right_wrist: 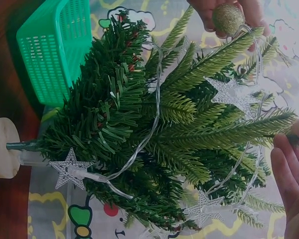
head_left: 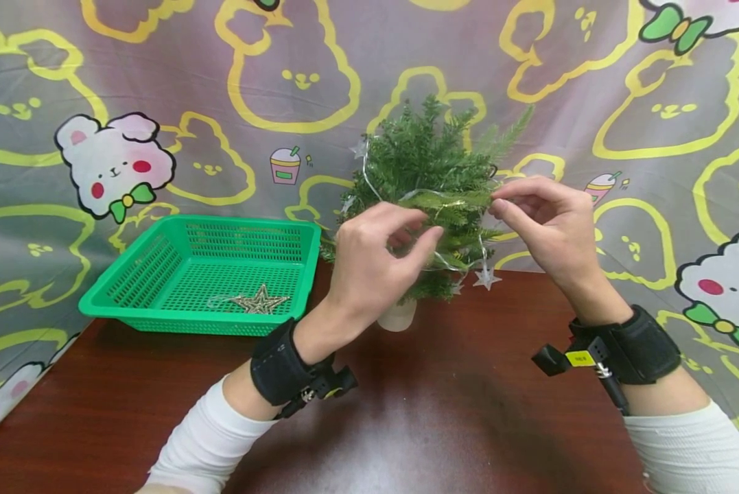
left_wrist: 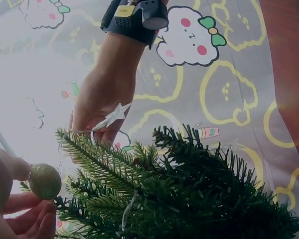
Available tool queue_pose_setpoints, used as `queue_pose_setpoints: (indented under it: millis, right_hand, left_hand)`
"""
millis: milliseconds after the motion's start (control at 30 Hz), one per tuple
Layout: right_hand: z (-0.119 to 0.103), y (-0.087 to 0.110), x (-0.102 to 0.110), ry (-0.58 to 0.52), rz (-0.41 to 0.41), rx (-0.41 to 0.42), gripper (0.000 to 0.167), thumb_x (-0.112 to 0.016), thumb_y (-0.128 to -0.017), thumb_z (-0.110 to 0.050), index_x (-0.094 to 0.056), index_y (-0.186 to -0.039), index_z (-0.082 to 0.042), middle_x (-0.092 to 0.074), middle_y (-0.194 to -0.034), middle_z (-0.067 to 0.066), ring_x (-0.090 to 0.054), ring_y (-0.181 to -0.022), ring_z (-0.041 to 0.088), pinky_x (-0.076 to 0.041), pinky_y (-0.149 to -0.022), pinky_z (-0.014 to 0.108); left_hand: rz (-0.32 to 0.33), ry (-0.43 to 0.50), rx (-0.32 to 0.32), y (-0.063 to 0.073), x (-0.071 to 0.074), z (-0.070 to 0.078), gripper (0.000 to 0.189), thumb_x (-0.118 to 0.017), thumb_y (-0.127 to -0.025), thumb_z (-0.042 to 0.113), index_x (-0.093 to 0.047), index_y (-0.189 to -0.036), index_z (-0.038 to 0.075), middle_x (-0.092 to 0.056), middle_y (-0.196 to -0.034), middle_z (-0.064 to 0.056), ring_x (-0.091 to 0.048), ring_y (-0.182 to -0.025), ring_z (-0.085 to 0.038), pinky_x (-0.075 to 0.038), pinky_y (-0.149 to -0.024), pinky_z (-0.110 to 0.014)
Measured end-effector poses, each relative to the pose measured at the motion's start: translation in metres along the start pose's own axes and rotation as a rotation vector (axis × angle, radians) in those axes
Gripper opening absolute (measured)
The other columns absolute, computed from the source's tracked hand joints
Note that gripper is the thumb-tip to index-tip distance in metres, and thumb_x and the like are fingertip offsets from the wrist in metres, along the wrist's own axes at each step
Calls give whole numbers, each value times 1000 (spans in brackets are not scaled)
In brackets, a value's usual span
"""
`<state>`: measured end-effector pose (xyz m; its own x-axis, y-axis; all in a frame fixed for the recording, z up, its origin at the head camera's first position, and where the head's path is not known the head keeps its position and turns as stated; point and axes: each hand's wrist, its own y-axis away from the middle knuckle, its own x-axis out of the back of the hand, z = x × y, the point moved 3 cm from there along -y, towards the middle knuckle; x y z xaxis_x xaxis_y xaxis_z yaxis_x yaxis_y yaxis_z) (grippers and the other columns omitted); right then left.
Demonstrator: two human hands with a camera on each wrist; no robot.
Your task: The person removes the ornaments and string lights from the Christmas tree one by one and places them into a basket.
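Observation:
A small artificial Christmas tree stands on a pale base, wound with a clear light string bearing star-shaped lights. My left hand is at the tree's front, its thumb and fingers about a glittery gold ball ornament beside the branch tips. That ball is hidden in the head view. On the tree's right side, my right hand pinches the tip of a light-green branch between thumb and fingers. One star light shows in front of the right hand in the left wrist view.
To the left of the tree, a green plastic basket sits on the dark wooden table. A gold star ornament with a loop lies in it. Behind everything hangs a cartoon-printed curtain.

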<state>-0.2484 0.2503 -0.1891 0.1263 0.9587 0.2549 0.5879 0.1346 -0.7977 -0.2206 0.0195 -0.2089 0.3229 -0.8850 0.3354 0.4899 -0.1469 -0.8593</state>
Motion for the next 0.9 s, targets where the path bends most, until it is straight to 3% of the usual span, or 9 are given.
queue_pose_setpoints:
  millis: [667,900]
  right_hand:
    - [2,1,0,-66,10,-16,11,-66,-86,11,-67,-96,16,-73,-88,2,-70,-73,9,-54,-69,17]
    - [-2,1,0,-9,-2,-8,11,-66,-87,9,-69,-96,13,-72,-89,1,-69,-73,10,-54,-69,17]
  left_hand:
    - [25,56,-2,-1,1,2,13,-66,-92,14,-77,-93,7,-75,-86,-5,-67,-66,-9,-52,-64,-19]
    - [32,79,-3,-2,3,2,14,-65,-93,13,-77,-94,6,-76,-86,-6,-68,-67,-9,-53,-64,-19]
